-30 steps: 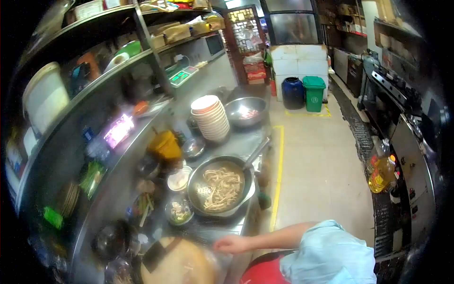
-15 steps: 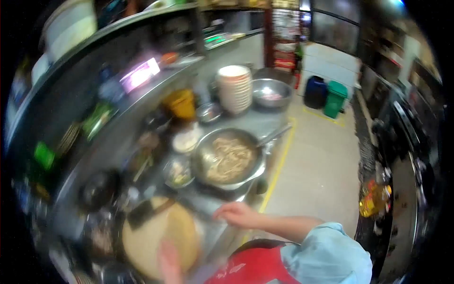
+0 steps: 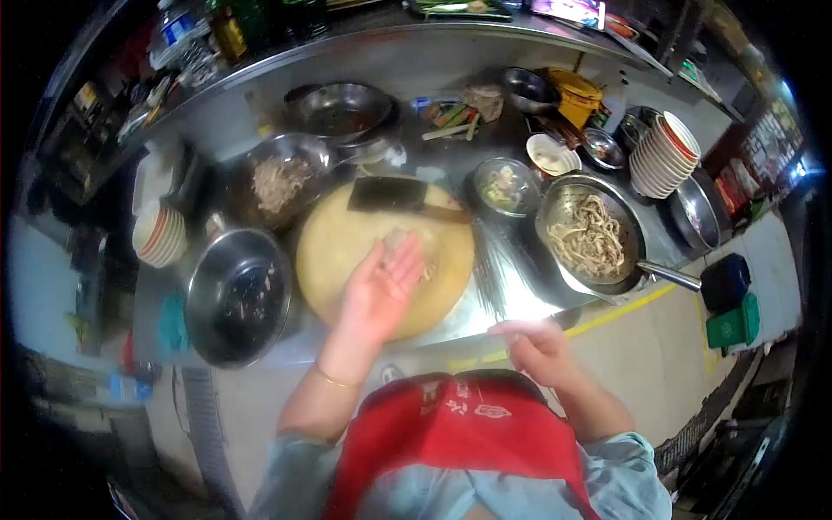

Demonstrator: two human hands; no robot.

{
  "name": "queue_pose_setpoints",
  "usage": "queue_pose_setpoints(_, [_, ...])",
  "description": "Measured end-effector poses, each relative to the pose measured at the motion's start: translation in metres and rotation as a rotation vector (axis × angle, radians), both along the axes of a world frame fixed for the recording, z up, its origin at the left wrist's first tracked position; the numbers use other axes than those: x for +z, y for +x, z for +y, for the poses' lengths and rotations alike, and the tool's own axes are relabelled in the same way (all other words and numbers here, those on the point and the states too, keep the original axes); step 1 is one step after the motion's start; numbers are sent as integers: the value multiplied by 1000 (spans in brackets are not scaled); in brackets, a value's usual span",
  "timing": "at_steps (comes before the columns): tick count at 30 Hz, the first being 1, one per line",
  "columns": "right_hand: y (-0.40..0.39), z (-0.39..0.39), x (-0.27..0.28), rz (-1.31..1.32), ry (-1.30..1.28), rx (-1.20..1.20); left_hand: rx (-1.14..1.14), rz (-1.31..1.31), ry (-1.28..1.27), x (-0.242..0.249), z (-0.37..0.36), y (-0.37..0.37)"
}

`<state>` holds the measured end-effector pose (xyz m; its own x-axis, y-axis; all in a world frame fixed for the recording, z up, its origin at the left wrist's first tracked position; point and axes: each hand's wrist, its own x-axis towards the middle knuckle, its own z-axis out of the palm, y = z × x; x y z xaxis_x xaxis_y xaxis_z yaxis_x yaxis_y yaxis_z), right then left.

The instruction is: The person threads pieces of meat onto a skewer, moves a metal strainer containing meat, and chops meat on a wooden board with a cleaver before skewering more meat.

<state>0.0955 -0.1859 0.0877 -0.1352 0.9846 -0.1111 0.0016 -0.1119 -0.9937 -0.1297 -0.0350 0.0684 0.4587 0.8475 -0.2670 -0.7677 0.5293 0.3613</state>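
My left hand is palm up above the round chopping board, its fingers stretched out and nothing visible in it. A cleaver lies flat across the board's far side, its handle pointing right. Small pale scraps are beside my left fingertips. My right hand hovers by the counter's front edge, fingers loosely bent and apart, apparently holding nothing. Further right, a metal pan holds cooked-looking pale strips.
Left of the board are a dark basin and a steel bowl with shredded food. Behind the board is a wok. A glass bowl stands to its right, with stacked bowls beyond. The pan's handle juts over the counter edge.
The view has swung left, bringing the dark basin and the left stack of bowls into sight. My left hand now shows its palm over the board. My right hand stays near the counter edge.
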Motion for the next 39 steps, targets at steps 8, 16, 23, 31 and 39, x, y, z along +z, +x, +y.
queue_pose_setpoints(8, [-16, 12, -12, -201, 57, 67, 84, -35, 10, 4, -13, -9])
queue_pose_setpoints(16, [-21, 23, -13, -203, -38, 102, 162, 66, -2, -1, -14, -16])
queue_pose_setpoints(23, [-24, 24, -21, -284, 65, 97, 219, 182, 38, 1, -16, -15])
queue_pose_setpoints(31, [-28, 24, -35, -307, 210, 83, 173, 198, 60, -12, -19, -12])
queue_pose_setpoints(39, [-32, 29, -45, -269, -1, -45, -260, 420, 314, -68, -48, 23])
